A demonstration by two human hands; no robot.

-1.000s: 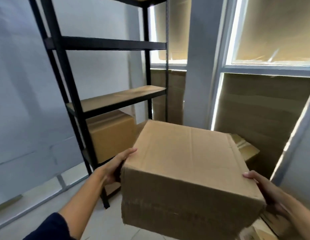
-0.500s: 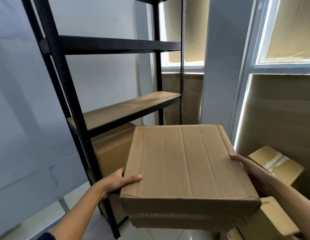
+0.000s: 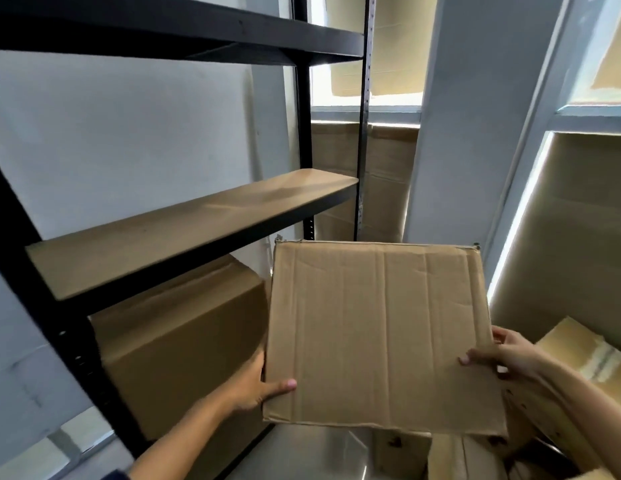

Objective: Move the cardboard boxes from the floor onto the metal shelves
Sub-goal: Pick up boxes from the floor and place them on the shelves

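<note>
Gripping the cardboard box [image 3: 378, 334] at both sides, left hand [image 3: 252, 386] and right hand [image 3: 503, 355] hold it aloft. Beside it stands the metal shelf [image 3: 184, 230], another box [image 3: 177, 341] underneath.

So the plain brown cardboard box [image 3: 378, 337] is up in the air, held at its left and right edges, with its creased flat face turned toward the camera, just right of the black metal shelves [image 3: 184, 230]. The rack has tan wooden boards; the middle board is bare on top. A second, bigger closed cardboard box [image 3: 177, 341] sits on the level right under that board, left of the held one. More boxes [image 3: 586, 355] are piled low at the right, partly hidden.
</note>
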